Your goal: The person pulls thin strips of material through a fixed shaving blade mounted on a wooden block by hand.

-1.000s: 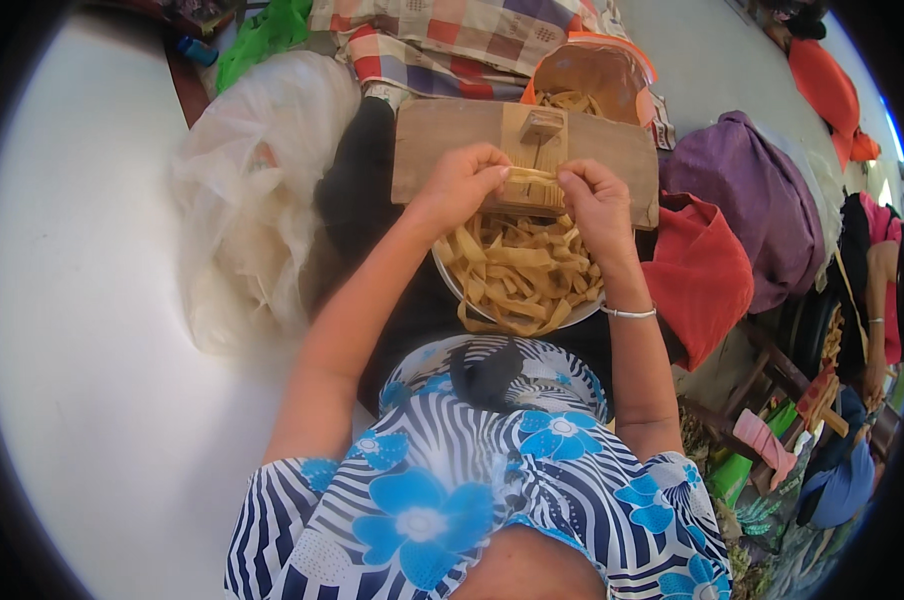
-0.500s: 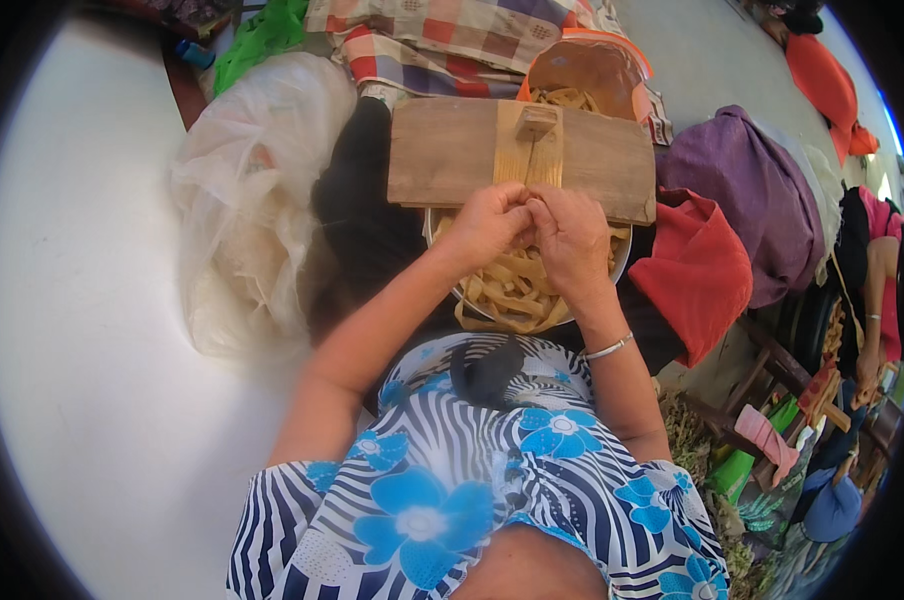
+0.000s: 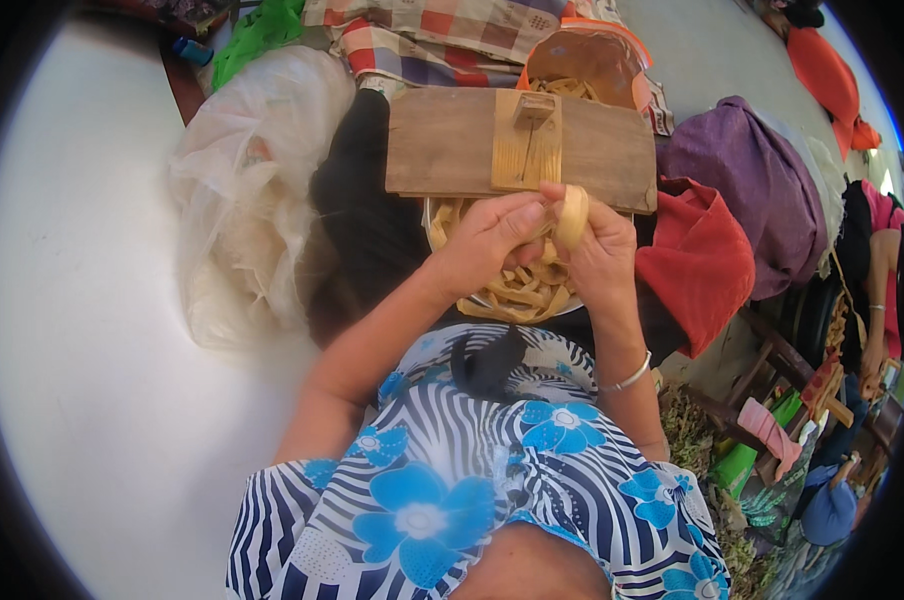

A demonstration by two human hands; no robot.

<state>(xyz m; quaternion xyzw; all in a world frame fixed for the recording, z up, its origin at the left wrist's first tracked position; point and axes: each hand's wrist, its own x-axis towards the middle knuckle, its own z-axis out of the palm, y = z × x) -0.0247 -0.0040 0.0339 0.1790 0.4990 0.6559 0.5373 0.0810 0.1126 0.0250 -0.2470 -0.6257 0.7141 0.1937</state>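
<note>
A curled, flat tan strip is pinched between my two hands, just in front of a wooden board. My left hand closes on it with thumb and fingers. My right hand, below a silver bangle, grips the looped part. The brown board lies across a round bowl and carries a paler wood piece with a small block and a thin dark line or pin. Under my hands, the bowl holds many tan strips; its rim is mostly covered.
Behind the board stands an orange-rimmed container with more strips. A whitish plastic bag lies left; red cloth and a purple bundle lie right. Checked fabric is at the back. Another person's arm shows at far right.
My hands have drawn slightly toward me from the board's edge, and my right hand has turned. The strip's loop now shows between them. The board looks shifted slightly upward in view.
</note>
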